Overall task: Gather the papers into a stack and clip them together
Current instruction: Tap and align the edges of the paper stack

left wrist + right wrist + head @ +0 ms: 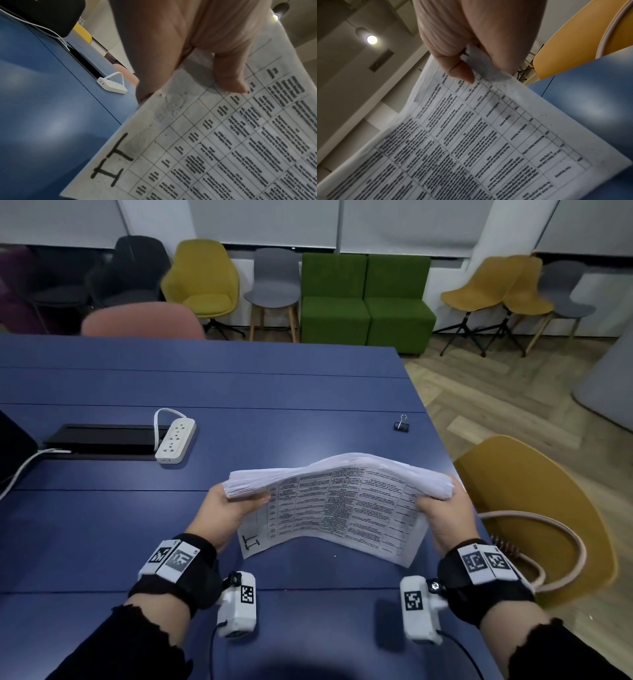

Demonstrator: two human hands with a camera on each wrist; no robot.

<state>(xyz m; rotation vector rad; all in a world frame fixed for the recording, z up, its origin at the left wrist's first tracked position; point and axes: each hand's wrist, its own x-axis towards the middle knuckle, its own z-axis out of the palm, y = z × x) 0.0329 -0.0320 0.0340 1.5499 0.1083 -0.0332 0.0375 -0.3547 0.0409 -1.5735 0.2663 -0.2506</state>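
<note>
A thick stack of printed papers (337, 501) is held up off the blue table (137, 525), tilted toward me, with a text table on the near sheet. My left hand (229, 508) grips its left end, thumb on the printed face. My right hand (442, 508) grips the right end the same way. In the left wrist view my left hand (180, 54) pinches the papers (223, 142), which bear the handwritten mark "IT". The right wrist view has my right hand (471, 47) pinching the papers (471, 135). A small black binder clip (401, 424) lies on the table, far right.
A white power strip (175, 441) lies beside a black cable slot (102, 438) at mid left; the power strip (112, 87) also shows in the left wrist view. A yellow chair (534, 508) stands at the table's right edge. More chairs and green seats (364, 302) line the far wall.
</note>
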